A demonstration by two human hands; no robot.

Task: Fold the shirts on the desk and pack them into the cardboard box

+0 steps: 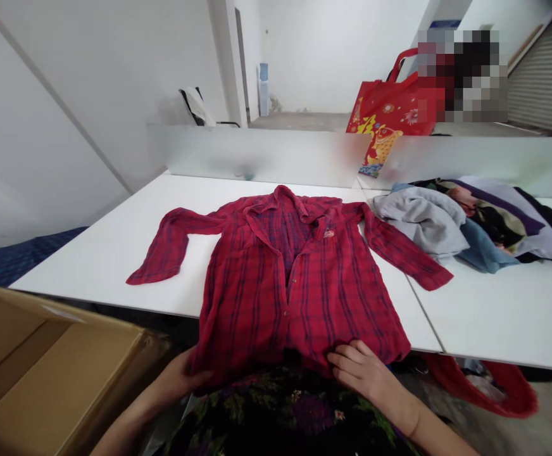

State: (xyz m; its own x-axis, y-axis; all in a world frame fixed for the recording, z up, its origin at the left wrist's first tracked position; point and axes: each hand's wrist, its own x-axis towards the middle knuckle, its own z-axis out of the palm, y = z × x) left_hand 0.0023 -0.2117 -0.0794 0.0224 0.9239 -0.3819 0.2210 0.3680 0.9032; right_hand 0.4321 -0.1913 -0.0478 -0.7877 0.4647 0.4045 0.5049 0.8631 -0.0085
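Observation:
A red plaid shirt with dark blue stripes lies front up on the white table. Its sleeves are spread to both sides, and its hem hangs over the near edge. The collar and upper front lie apart; lower down, the two front halves come together. At the lower left, my left hand pinches the hem, thumb on top and the other fingers hidden behind the cloth. My right hand grips the hem right of the middle, fingers bent over the fabric and thumb out of sight.
A heap of clothes lies on the table at the right. Frosted dividers run along the back, with a red printed bag standing there. An open cardboard box is at my left; a red bag sits below the table at right.

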